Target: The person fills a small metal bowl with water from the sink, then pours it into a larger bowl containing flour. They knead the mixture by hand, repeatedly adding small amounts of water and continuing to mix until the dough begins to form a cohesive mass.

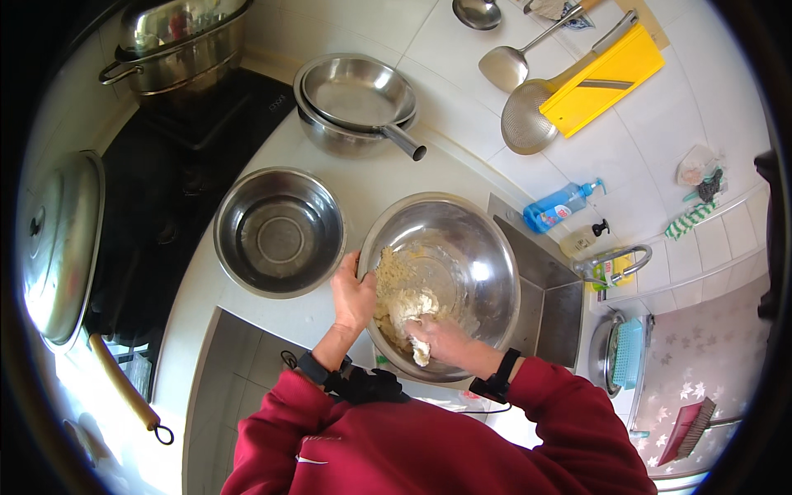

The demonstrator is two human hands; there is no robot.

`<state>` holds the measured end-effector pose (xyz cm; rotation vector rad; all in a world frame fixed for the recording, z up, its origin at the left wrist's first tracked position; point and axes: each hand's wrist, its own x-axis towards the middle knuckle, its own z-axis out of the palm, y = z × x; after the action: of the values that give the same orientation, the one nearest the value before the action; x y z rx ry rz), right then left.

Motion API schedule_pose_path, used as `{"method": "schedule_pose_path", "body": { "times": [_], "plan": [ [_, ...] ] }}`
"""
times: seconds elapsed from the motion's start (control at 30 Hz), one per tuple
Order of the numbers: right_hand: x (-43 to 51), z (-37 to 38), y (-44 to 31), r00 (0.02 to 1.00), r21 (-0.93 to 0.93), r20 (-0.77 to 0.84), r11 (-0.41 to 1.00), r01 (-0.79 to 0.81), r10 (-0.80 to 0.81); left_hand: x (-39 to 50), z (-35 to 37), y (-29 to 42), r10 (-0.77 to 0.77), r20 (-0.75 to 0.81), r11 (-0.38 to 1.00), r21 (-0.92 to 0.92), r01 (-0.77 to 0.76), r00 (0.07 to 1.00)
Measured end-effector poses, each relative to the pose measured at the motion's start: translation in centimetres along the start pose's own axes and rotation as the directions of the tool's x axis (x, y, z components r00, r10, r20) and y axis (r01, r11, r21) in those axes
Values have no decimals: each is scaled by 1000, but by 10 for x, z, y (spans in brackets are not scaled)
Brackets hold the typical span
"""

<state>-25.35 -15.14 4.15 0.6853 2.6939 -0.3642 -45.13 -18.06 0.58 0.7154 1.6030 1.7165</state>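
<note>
A large stainless steel mixing bowl (489,260) sits on the counter in front of me. Inside it, crumbly, floury dough (396,281) is gathered against the left side, and smears of flour cling to the bottom. My left hand (354,296) grips the bowl's left rim, thumb toward the inside. Down in the bowl, my right hand (442,339) has its fingers pressed into a lump of floury dough, and some dough shows below the hand. Its fingertips are partly hidden in the dough.
Left of the mixing bowl stands a smaller steel bowl (281,232) with a dark, shiny inside. Behind it, a handled steel pan (359,93) rests in another bowl (337,141). A sink (560,322) adjoins on the right, and a black cooktop (167,167) lies at left.
</note>
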Motion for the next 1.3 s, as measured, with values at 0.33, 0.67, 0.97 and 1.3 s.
{"method": "schedule_pose_path", "body": {
  "times": [0.33,0.67,0.97,1.3],
  "plan": [
    [80,-17,2,970,-33,70,972,-233,235,1,-2,6,10,23,998,70,-12,1000],
    [102,-6,30,958,147,2,947,-285,288,5,2,-9,131,-20,988,90,-129,991],
    [29,-31,38,925,52,58,924,-379,376,4,5,-11,85,-5,996,-17,-85,996],
    [105,20,70,888,-460,-111,769,-444,447,4,5,3,15,8,1000,-19,-15,1000]
  ]
}}
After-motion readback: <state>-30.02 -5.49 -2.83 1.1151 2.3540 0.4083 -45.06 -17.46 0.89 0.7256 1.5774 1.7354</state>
